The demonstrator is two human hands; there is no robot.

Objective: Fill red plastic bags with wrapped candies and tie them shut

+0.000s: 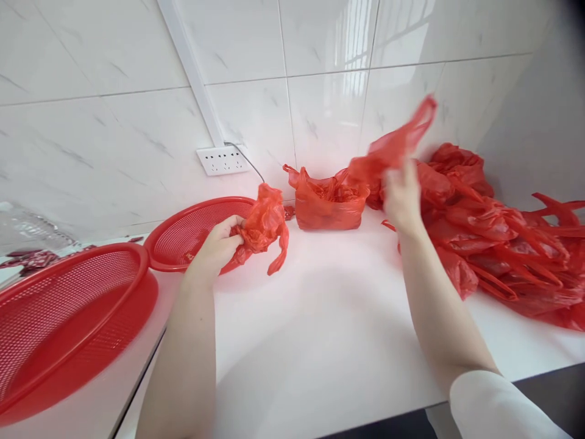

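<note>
My left hand pinches a crumpled red plastic bag, its handles hanging loose beside the rim of the smaller red basket. On the right, my right hand is raised and smeared by motion, with another red bag stretched up and to the left from its fingers. Between the hands, against the wall, stands an upright red bag stuffed with more red plastic. A big heap of red bags lies behind and to the right of my right hand.
A larger red basket stands at the left, its inside bare. Behind it are clear plastic and patterned packets. A socket strip with a dark cable is on the tiled wall. The white table's front edge crosses the bottom.
</note>
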